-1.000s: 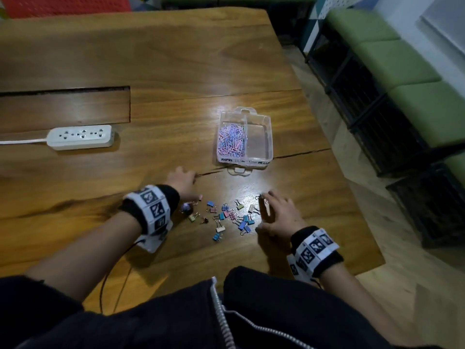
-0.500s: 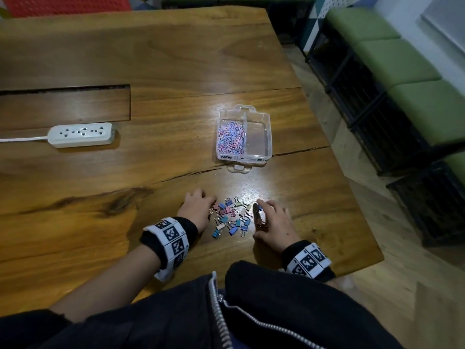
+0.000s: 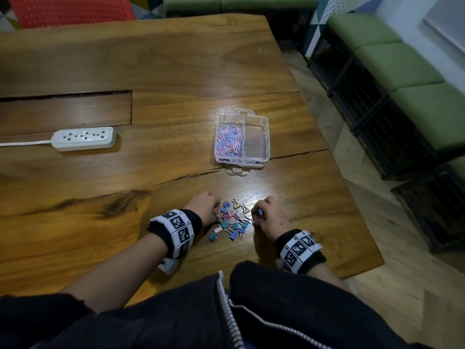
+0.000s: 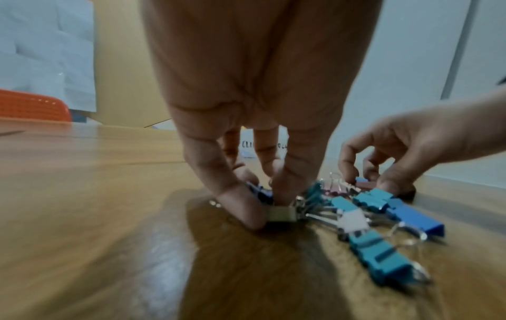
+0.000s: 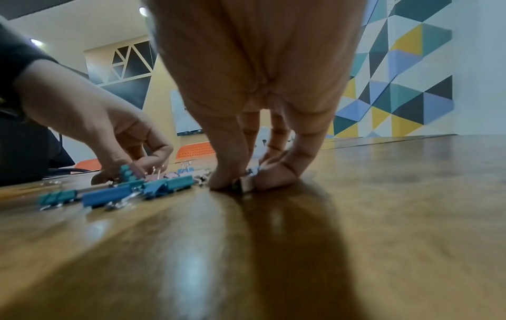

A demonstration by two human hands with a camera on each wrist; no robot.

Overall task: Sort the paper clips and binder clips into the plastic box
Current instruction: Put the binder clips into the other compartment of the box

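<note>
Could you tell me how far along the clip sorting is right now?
About halfway. Done: paper clips fill the plastic box's left compartment. In hand: left hand and right hand pinch at the binder clips piled on the table. Left: the right compartment has none yet.

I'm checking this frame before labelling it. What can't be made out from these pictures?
- Label on the plastic box: head view, writing too small; left wrist view, fingers cover most of it.
- Count of binder clips: they overlap, and both hands cover the pile's edges.
- What the left hand grips: knuckles hide it in the head view.
- The clip between the right hand fingers: blurred.
</note>
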